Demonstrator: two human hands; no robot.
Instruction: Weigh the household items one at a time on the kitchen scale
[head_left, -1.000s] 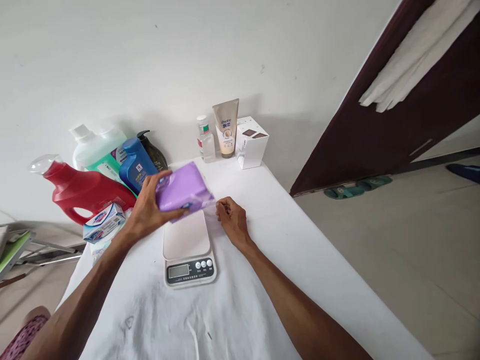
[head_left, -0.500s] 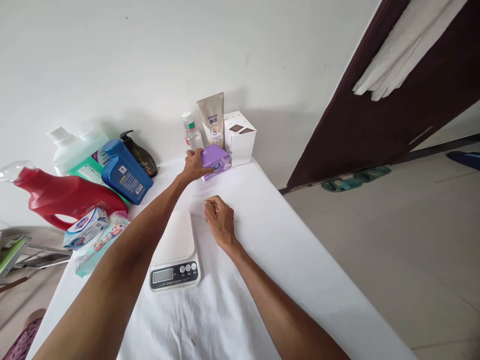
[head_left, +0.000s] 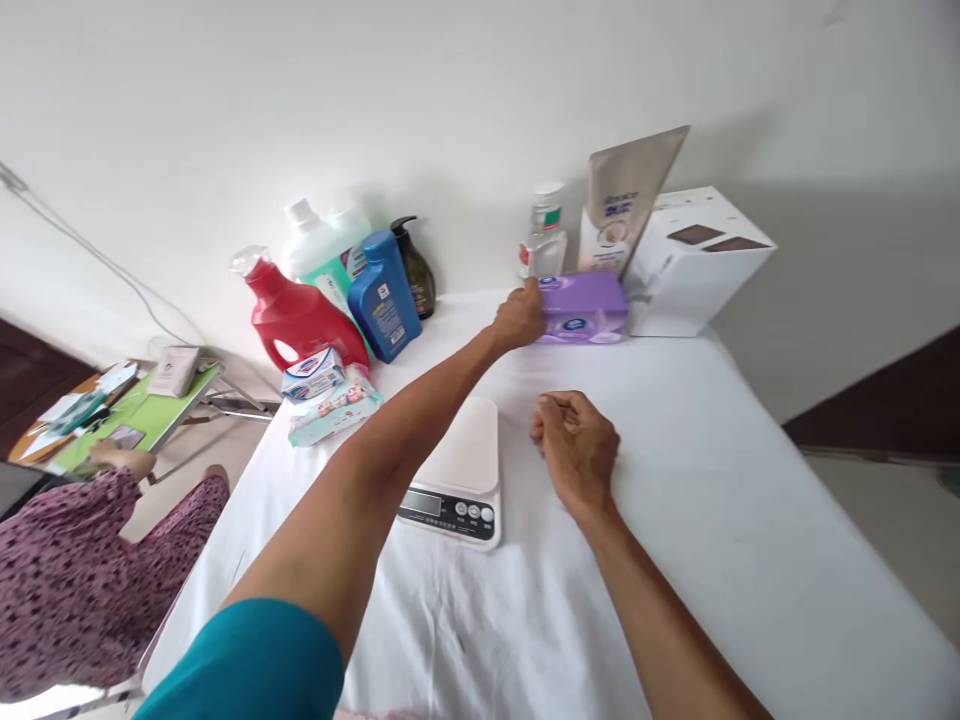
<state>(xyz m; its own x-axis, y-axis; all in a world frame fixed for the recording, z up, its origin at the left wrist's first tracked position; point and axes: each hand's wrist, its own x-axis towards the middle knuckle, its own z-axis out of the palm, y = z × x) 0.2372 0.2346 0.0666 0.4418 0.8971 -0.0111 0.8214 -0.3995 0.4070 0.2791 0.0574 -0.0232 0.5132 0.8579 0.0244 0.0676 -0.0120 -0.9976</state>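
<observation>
My left hand (head_left: 519,318) reaches to the far side of the white-clothed table (head_left: 712,480) and grips the left end of a purple pack (head_left: 589,305). The pack lies flat on the cloth, in front of a small clear bottle (head_left: 545,235) and a beige tube (head_left: 622,200), and beside a white box (head_left: 694,260). My right hand (head_left: 576,445) rests on the cloth as a closed fist holding nothing, just right of a white kitchen scale (head_left: 461,470) whose platform is bare.
At the back left stand a red jug (head_left: 296,315), a green bottle (head_left: 319,250), a blue bottle (head_left: 382,295) and a dark pump bottle (head_left: 415,270). A soap box (head_left: 313,372) and a flat packet (head_left: 334,410) lie nearby. A person in patterned clothing (head_left: 75,560) sits at the left by a green table (head_left: 135,415).
My left hand carried the purple pack from above the scale to the back of the table and set it down by the white box. The view swung left. My right fist stayed put.
</observation>
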